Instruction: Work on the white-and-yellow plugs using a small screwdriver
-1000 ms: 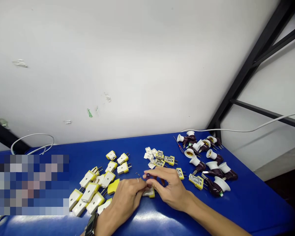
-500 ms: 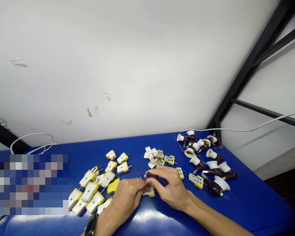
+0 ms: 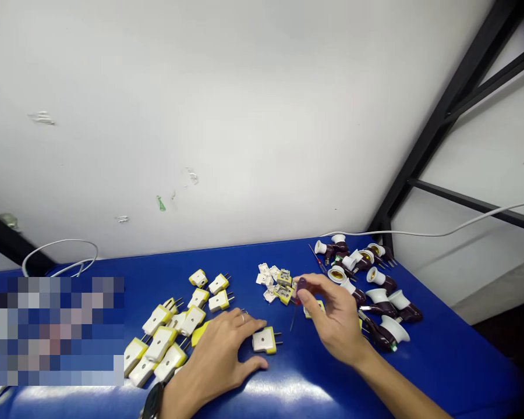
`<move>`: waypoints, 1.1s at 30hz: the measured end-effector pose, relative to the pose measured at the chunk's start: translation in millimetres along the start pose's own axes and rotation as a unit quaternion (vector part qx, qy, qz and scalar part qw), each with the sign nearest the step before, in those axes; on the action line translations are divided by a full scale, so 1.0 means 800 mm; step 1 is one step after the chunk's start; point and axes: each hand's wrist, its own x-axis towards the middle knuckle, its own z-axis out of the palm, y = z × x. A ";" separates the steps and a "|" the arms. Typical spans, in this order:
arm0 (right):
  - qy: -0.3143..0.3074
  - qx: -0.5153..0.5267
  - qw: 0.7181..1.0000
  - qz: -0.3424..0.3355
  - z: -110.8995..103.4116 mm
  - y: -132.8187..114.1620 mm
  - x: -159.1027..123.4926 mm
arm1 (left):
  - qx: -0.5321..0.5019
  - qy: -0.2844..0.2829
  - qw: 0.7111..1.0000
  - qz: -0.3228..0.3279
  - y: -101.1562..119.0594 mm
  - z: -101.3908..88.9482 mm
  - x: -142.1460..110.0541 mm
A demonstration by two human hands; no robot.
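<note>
1. Right hand (image 3: 337, 320): grip clenched on a screwdriver (image 3: 298, 301), dark handle at the fingertips, shaft angled down, clear of the plug.
2. Left hand (image 3: 213, 361): released, fingers spread, resting on the worktop (image 3: 297, 378).
3. Plug (image 3: 264, 340): white and yellow, lying on the worktop between both hands, just beside the left, pins pointing right.

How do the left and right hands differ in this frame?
The left hand lies palm-down on the blue table, holding nothing; the right hand is raised, pinching a dark-handled screwdriver. The left wrist wears a watch; the right wrist shows none. Both hands are beside a white-and-yellow plug.
</note>
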 end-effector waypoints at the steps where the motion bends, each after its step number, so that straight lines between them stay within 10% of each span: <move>1: 0.003 -0.021 1.000 0.013 -0.010 0.002 0.001 | 0.009 -0.010 1.000 0.004 -0.001 -0.001 0.000; 10: -0.177 -0.251 0.935 0.179 -0.077 0.034 -0.012 | 0.067 0.130 0.986 -0.079 -0.060 -0.058 -0.004; 18: -0.256 -0.337 0.886 0.193 -0.083 0.062 -0.032 | 0.181 0.024 0.937 -0.297 -0.098 -0.091 -0.017; 24: -0.273 -0.327 0.881 0.204 -0.076 0.067 -0.037 | 0.178 0.067 0.962 -0.197 -0.075 -0.072 0.001; 33: -0.345 -0.232 0.888 0.198 -0.035 0.030 -0.030 | 0.145 -0.136 0.979 -0.038 0.011 -0.016 0.057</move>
